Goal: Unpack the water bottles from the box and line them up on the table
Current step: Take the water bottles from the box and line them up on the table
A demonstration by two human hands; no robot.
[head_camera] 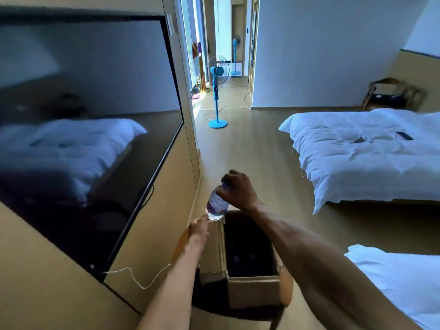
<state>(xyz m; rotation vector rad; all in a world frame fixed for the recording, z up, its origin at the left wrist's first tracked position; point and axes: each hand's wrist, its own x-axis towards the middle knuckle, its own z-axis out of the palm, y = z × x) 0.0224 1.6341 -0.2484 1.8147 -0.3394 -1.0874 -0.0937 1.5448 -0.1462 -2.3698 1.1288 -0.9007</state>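
Bottle [216, 206] hangs near-upright above the box's [252, 288] far left corner, cap end in your right hand [238, 191], fingers curled round it. Your left hand [198, 228], fingers loose, touches its base, nearer for a handover.

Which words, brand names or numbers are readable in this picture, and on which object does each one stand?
None can be read.
Water bottle, held by the right hand: its label is blurred.
Cardboard box: small dark marks on the right edge, too small to read.
Television: only reflections.
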